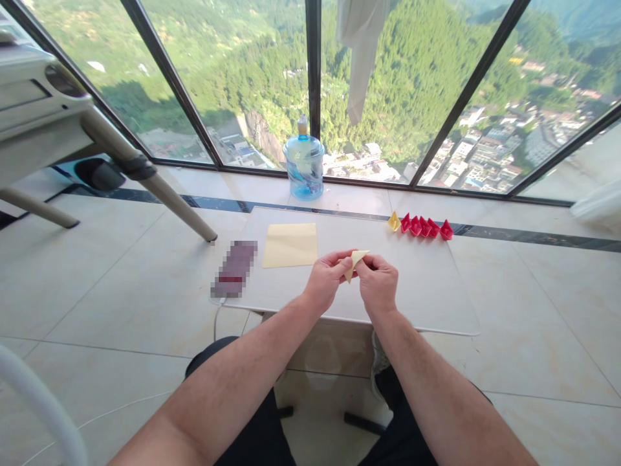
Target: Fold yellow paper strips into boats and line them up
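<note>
Between my two hands, above the front part of a low white table, is a small folded piece of pale yellow paper with pointed corners. My left hand pinches its left side, fingers curled. On the other side my right hand is closed on the paper too, its thumb pressed near the fold. A flat stack or sheet of pale yellow paper lies to the left of my hands. At the back right stands a row of folded paper pieces: one yellow and several red.
A blurred-out phone-like slab with a white cable lies at the table's left edge. Behind the table a blue water jug stands by the tall windows. A larger table's leg reaches the tiled floor at left.
</note>
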A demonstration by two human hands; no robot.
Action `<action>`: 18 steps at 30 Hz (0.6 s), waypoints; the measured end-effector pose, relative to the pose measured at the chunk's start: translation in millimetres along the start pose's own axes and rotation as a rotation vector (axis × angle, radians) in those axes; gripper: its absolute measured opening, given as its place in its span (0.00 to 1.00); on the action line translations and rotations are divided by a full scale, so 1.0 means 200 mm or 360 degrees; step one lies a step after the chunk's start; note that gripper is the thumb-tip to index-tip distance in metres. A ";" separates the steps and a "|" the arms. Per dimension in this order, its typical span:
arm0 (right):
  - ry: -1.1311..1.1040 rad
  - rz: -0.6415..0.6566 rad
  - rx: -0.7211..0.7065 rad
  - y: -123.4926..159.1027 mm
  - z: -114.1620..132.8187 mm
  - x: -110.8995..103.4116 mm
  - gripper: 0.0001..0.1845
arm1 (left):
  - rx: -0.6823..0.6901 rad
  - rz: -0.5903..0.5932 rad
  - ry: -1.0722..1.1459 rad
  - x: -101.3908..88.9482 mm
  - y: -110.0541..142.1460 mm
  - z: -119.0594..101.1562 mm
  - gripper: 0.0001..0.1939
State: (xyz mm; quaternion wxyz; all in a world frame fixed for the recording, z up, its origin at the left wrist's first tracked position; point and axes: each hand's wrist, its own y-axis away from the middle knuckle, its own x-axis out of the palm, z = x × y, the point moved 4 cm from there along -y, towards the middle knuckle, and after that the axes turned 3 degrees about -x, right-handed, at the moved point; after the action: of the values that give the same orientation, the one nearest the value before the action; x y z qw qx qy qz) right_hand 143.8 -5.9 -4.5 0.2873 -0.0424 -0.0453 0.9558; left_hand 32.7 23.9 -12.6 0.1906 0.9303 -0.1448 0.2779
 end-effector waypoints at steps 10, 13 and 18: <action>0.0174 0.0021 -0.0041 0.03 0.02 0.02 0.14 | 0.0010 -0.0074 0.0138 0.01 0.01 -0.02 0.17; 0.0222 -0.0005 -0.0048 0.03 0.03 0.02 0.13 | 0.0002 -0.0098 0.0132 0.00 0.01 -0.01 0.16; 0.0241 -0.0039 -0.0057 0.05 0.05 0.02 0.15 | -0.0003 -0.0109 0.0151 -0.01 0.00 -0.01 0.13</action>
State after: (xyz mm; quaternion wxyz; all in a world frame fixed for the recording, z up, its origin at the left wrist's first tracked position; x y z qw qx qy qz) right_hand 134.5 -12.4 4.5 0.3007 -0.1192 -0.0411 0.9453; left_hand 31.2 24.1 -12.3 0.2075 0.9204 -0.1041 0.3148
